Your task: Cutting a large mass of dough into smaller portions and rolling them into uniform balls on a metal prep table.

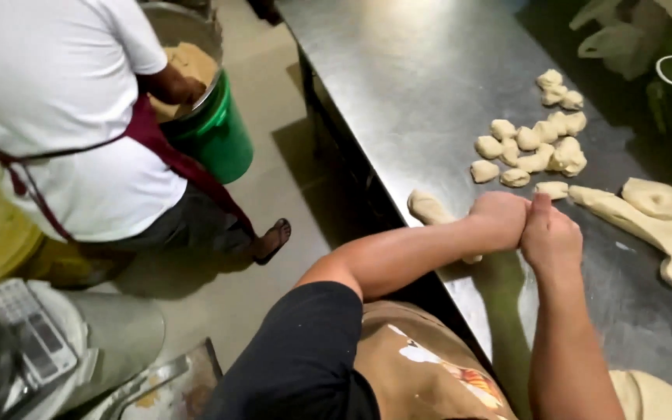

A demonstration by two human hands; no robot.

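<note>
Hands — left and right — fisted, pressed together over the steel table; held contents unclear.

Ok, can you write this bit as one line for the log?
left hand: fist on dough | right hand: fist, touching left hand | dough rope: on steel table | small dough pieces: beyond hands

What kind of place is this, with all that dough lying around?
Probably a bakery or commercial kitchen. A long steel table holds small dough pieces and a long dough roll; both hands work dough, and a second person in an apron reaches into a big bowl.
</note>
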